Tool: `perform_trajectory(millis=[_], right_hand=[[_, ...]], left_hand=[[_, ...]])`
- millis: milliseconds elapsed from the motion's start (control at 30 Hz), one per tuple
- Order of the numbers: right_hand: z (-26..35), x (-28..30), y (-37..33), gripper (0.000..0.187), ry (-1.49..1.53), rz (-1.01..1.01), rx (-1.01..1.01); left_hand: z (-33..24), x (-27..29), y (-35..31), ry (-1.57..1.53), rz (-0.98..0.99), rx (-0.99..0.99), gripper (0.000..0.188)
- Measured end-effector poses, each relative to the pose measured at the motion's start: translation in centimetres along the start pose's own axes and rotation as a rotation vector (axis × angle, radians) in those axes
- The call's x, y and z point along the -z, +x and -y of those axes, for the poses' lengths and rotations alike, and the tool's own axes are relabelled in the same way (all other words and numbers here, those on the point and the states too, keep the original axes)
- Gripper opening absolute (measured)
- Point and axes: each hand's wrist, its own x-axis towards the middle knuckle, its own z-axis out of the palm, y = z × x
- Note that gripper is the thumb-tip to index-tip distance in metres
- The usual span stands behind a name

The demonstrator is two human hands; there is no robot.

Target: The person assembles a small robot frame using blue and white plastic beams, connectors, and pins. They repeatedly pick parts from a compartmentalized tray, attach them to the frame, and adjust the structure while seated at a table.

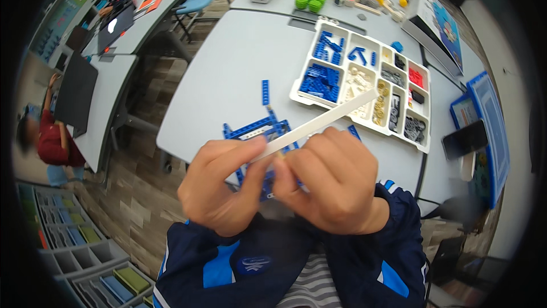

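Observation:
My left hand [219, 188] pinches a long white building beam [330, 115] near its lower end, thumb and forefinger closed on it. The beam slants up to the right, over the edge of the parts tray. My right hand [333, 180] is closed just beside it, fingertips pressed together round a small tan piece [280, 154] under the beam; most of that piece is hidden. Behind and below both hands is a partly covered frame of blue building beams [250, 126]. One blue beam [265, 93] sticks up at its far side.
A white sorting tray [299, 98] holds blue, white, tan, grey, black and red pieces. Beyond lie green blocks [310, 1], a white box [436, 23] and loose parts. At right, a phone [465, 139] rests by a blue-rimmed bin [494, 137]. Other people sit at left.

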Motion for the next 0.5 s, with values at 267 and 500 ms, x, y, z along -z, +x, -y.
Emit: perform_trajectory(millis=[267,500], right_hand=[[4.5,2.2,-0.6,0.017,0.232,-0.01,0.05],[-5.5,7.6,-0.5,0.009,-0.111,0.372,-0.317]], left_hand=[[4.0,0.0,2.6,-0.03,-0.443,0.428,0.014],[6.2,1.8,-0.3,-0.04,-0.248,0.495,0.023]])
